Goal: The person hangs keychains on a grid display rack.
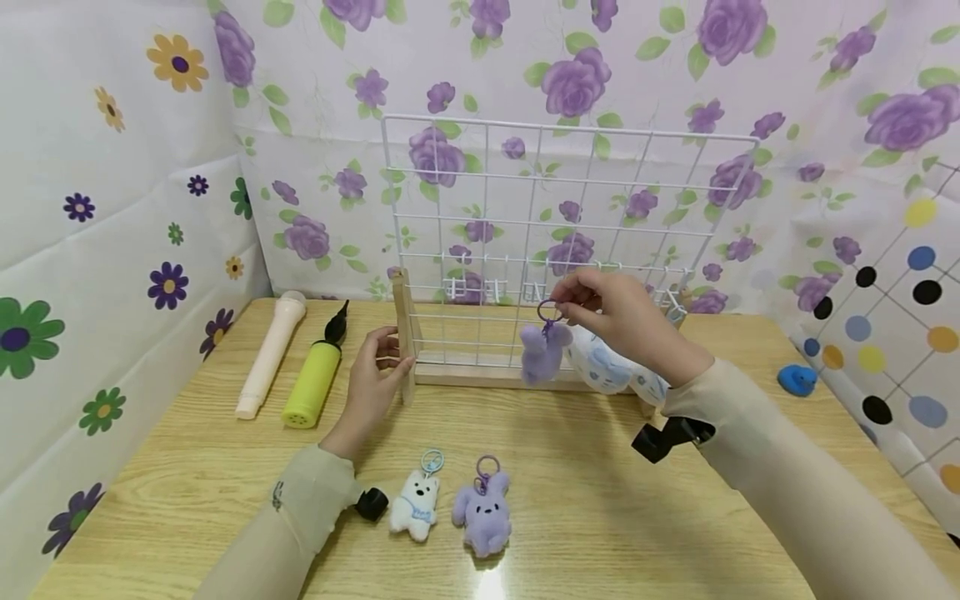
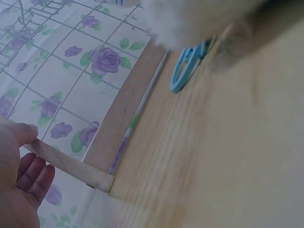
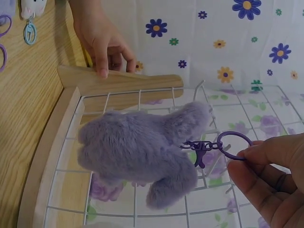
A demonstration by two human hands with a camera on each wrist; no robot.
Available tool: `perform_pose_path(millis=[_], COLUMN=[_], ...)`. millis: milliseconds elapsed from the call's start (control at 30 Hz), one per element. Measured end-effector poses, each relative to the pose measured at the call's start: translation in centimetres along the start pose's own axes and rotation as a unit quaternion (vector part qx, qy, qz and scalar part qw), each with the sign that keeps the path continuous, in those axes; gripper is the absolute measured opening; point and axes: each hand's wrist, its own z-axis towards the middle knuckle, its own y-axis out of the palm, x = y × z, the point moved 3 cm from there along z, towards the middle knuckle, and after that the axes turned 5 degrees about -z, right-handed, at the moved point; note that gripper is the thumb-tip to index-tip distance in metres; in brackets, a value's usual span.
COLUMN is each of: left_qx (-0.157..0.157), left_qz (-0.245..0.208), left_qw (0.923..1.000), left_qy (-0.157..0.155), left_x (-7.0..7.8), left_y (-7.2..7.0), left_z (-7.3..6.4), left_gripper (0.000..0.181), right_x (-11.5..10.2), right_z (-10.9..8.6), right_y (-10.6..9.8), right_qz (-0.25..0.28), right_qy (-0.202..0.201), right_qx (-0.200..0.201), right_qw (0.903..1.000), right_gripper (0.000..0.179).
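Right hand [image 1: 626,321], fingers clamped on the ring [image 3: 219,144], suspends the plush [image 1: 543,354] before the grid [image 1: 486,174] — presumably keeping its body clear — while left hand [image 1: 372,375], fingers clamped on the post [image 1: 403,321], apparently provides steadiness.

Left arm [image 1: 281,521]: pale-sleeved, extended forward. Left hand [image 1: 372,371]: low, thumb [image 2: 23,134] set opposite bent fingers [image 2: 42,180] in a grip. Right arm [image 1: 810,483]: pale-sleeved, extended forward, angled inward. Right hand [image 1: 618,312]: raised, thumb [image 3: 270,152] and forefinger [image 3: 244,179] set in a close pinch, the other fingers curled.
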Motion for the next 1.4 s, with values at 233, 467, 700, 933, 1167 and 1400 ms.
perform_pose_path(millis=[233,467,700,933,1167,1400], left_qx=[-0.002,-0.001,-0.004,0.002,0.000,0.000], left_qz=[0.002,-0.001,-0.004,0.002,-0.003,-0.002], left_qw=[1.0000,0.9999,0.9999,0.9999,0.9999,1.0000], left_qy=[0.002,0.013,0.013,0.013,0.013,0.007], left_x=[-0.3,-0.4,-0.6,-0.6,-0.8,-0.5], left_y=[0.0,-0.1,0.0,-0.1,-0.1,0.0], left_z=[0.0,0.1,0.0,0.1,0.1,0.1], left_gripper=[0.049,0.049,0.051,0.050,0.049,0.049], right_x=[-0.1,0.2,0.3,0.3,0.2,0.3], right_z=[1.2,2.1,2.7,3.1,3.1,2.8], right_y=[0.1,0.6,1.1,1.3,1.3,0.6], right_qz=[-0.001,-0.009,-0.022,-0.033,-0.042,-0.029], right_qy=[0.011,0.024,0.014,0.011,0.007,0.017], right_qx=[-0.012,-0.034,-0.032,-0.037,-0.036,-0.027], right_qw=[0.9999,0.9991,0.9991,0.9987,0.9985,0.9991], right_gripper=[0.012,0.010,0.009,0.008,0.008,0.012])
